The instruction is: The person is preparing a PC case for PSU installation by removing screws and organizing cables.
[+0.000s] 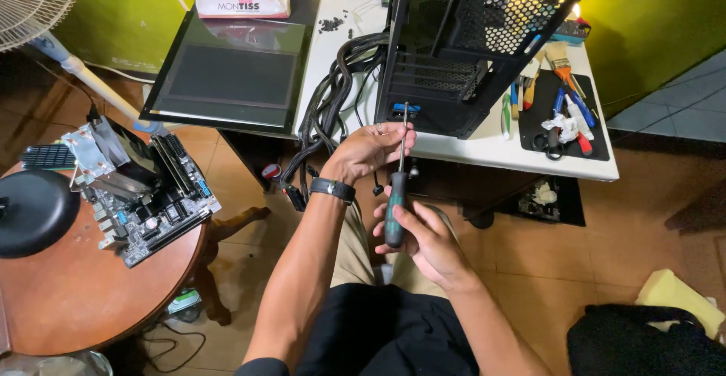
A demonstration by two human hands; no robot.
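Right hand (423, 243) has a closed grip around the dark green handle of a screwdriver (395, 194), shaft pointing up toward the black computer case (454, 58). Left hand (370, 149), black watch on the wrist, pinches the thin metal shaft near its tip with curled fingers; whether anything small sits between them cannot be told. The screwdriver is held in the air just in front of the white bench (491, 145) edge, below the case's lower rear corner.

The case stands on the bench, mesh panel up top. A bundle of black cables (333, 96) hangs out of it, over the bench edge. A dark glass side panel (234, 66) lies flat to the left. A black tool tray (563, 115) with brushes and pens sits to the right. A motherboard (140, 187) with a cooler rests on the round wooden table (91, 293), well left of the hands.
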